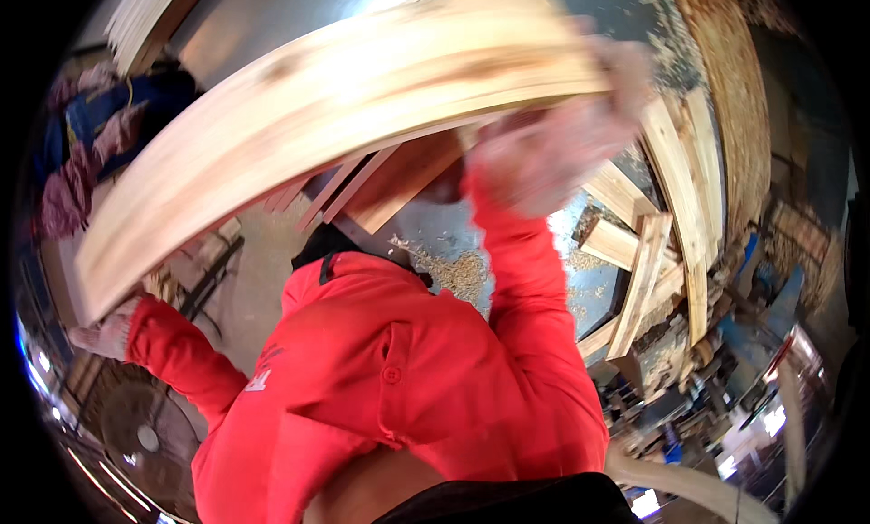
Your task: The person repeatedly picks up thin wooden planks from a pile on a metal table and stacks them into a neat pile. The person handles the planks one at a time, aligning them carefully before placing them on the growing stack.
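A long, pale wooden board (344,89) with a knot and streaky grain spans the upper view, looking bowed in the wide picture. My right hand (553,148), in a light glove and smeared by motion, grips its right end, with fingers around the end edge. At the board's lower left end, my left hand (109,332), also gloved, holds it from beneath; its fingers are partly hidden. Below the board, a reddish-brown plank (403,184) and thinner strips show in part.
A metal table (444,230) carries sawdust (458,275) and several loose wood pieces (642,284) at right. A rough panel (725,89) runs along the far right. Stacked boards (149,17) lie far left, near another person in dark blue clothing (100,116). A round fan-like object (145,433) stands lower left.
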